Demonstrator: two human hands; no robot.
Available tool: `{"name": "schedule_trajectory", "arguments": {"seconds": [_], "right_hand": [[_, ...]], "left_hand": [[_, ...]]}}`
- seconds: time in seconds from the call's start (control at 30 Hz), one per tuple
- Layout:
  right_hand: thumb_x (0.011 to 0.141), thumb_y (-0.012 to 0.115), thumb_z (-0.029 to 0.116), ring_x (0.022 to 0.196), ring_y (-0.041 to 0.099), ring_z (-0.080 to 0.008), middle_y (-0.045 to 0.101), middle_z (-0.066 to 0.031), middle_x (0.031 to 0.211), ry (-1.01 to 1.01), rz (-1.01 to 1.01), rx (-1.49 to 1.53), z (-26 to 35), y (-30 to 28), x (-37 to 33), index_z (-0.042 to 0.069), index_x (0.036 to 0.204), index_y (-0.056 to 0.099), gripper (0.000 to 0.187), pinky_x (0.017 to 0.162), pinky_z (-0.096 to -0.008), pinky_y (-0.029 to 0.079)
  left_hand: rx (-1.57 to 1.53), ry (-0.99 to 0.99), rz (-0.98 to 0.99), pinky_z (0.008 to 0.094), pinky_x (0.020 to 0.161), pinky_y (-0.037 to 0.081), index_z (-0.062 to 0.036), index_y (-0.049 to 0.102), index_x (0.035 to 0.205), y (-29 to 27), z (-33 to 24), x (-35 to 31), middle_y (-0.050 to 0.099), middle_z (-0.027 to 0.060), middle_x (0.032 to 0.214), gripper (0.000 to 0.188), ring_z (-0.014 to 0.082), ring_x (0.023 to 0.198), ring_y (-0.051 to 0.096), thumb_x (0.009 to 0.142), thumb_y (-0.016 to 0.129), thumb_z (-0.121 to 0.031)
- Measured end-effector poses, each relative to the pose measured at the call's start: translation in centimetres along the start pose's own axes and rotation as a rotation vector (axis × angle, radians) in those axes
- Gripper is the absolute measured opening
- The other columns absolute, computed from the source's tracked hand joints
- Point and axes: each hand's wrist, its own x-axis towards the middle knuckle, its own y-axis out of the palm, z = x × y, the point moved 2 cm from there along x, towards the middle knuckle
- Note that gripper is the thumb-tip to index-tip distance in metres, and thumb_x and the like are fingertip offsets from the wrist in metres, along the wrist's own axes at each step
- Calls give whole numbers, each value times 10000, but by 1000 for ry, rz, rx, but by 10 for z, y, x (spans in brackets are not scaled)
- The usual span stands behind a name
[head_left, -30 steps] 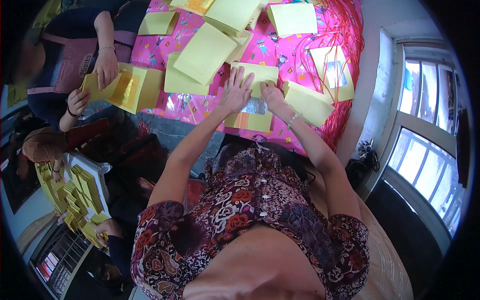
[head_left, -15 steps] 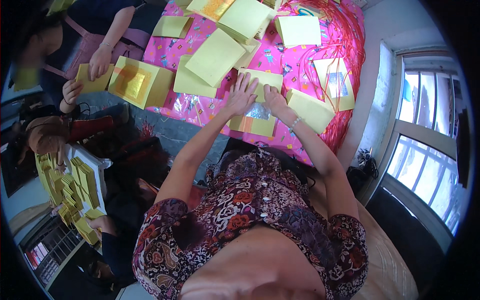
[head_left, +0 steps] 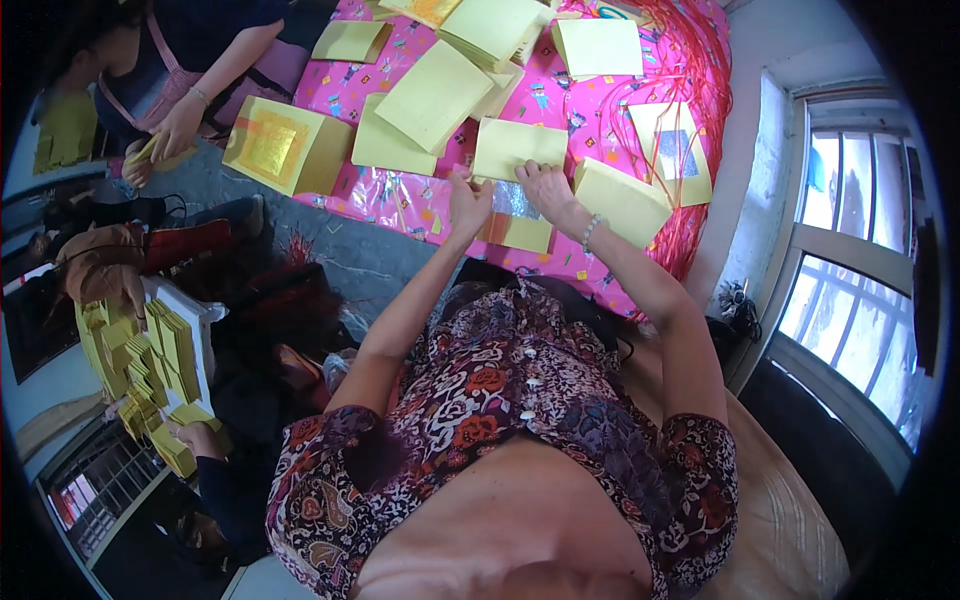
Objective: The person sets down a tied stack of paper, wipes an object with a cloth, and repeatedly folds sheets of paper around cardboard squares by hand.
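In front of me a yellow sheet of joss paper lies over another sheet with a silver foil square, whose yellow near end sticks out below. My left hand pinches the upper sheet at its near left corner, thumb and fingers together. On the near edge, right of the middle, my right hand has its fingers curled over the same paper. A folded yellow sheet stands just right of my right hand. Left of the held sheet, more yellow paper is piled loosely.
A pink patterned cloth covers the table. Red strings trail down its right side. A folded sheet with gold foil stands at the left edge. A person handles yellow paper at far left; another tends stacked packets lower left. A window is at right.
My left hand has drawn back from lying flat on the sheet to pinching its near left corner. My right fingers have shifted to the near edge. The co-worker's hands have moved down and left.
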Motion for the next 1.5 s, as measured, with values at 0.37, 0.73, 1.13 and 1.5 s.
{"name": "schedule_trajectory", "arguments": {"seconds": [0.37,0.73,1.13,1.5], "right_hand": [[788,599,142,790,611,-219,547,-76,863,104,-63,79,-5,-28,-10,84,916,491,178,695,-354,481],[831,657,143,999,552,-316,530,-195,1093,617,-720,824,-40,-104,-62,-26,1214,426,478,869,-406,462],[936,523,55,873,548,-69,588,-56,967,471,-705,1868,-34,-102,-73,-11,1092,478,175,748,-218,462],[925,544,72,819,560,-95,596,-74,887,466,-785,1650,-30,-108,-81,-15,1033,488,150,682,-257,466]], "left_hand": [[-776,-211,73,328,629,554,3,452,1163,26,-25,36,594,129,988,317,208,767,642,886,575,-89],[-903,103,153,328,829,545,-72,436,1163,-21,-63,-35,579,80,1132,245,175,969,621,933,519,-61],[-727,308,339,323,895,483,-13,446,1159,-45,-102,-46,579,97,1121,314,158,1030,579,882,585,-67],[-594,331,198,343,974,409,-7,327,1339,-38,-111,-41,519,121,1235,581,203,1150,511,848,633,-63]]}}
